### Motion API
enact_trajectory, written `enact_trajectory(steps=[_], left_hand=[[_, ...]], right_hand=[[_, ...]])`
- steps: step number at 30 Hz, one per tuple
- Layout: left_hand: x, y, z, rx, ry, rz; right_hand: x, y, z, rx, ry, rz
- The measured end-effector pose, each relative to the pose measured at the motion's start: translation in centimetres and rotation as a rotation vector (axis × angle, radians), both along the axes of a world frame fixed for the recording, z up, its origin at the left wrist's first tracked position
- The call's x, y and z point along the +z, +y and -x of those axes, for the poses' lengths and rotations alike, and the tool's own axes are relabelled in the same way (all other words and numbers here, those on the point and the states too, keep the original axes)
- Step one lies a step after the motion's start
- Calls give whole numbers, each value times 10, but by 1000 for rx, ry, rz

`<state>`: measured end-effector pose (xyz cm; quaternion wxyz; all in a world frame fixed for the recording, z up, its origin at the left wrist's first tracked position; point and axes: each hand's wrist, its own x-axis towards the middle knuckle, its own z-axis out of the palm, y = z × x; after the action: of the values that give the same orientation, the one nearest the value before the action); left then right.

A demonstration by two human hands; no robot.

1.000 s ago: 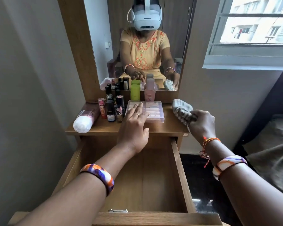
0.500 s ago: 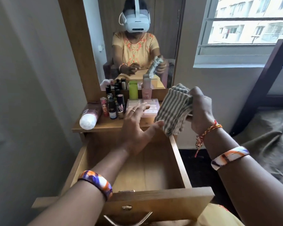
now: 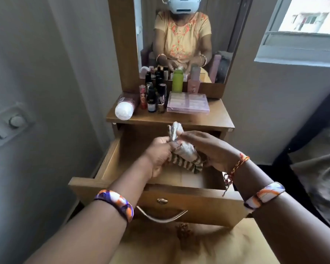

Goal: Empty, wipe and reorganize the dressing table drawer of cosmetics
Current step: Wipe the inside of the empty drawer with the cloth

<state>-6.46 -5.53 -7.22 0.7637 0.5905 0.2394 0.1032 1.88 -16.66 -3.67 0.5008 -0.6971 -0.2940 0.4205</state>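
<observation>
Both hands, left hand (image 3: 158, 155) and right hand (image 3: 208, 149), now grip the striped cloth (image 3: 185, 155), lowered over the emptied drawer (image 3: 107, 164); fingers closed, wiping imminent.

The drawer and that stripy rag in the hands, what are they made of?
The drawer looks like wood or wood-look board with a smooth light-brown finish: faint grain shows on its walls. Its curved handle shines like metal. The rag seems to be soft woven cloth: it bunches and folds between the left hand and right hand, and has stripes.
</observation>
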Motion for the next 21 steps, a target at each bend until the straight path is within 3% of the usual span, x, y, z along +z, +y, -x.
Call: enact_trajectory(steps=[3,5,6,8,10,12,16,21], left_hand=[[-8,7,1,29,62,168],[-8,13,4,-15,144,159],[-6,16,6,-34,214,35],[-7,32,8,11,362,-427],[-12,58,11,189,457,-895],[-19,85,16,402,509,-1070],[-36,111,23,575,713,-1040],[-51,118,19,396,930,-818]], right_hand=[[-11,4,5,68,98,14],[-21,12,2,-60,-65,69],[-25,15,0,-145,-225,133],[-37,18,-9,-245,-585,302],[-46,20,-16,-177,-736,497],[-53,25,-18,-13,-765,650],[-63,45,-17,134,-819,770],[-79,79,-18,-7,-860,797]])
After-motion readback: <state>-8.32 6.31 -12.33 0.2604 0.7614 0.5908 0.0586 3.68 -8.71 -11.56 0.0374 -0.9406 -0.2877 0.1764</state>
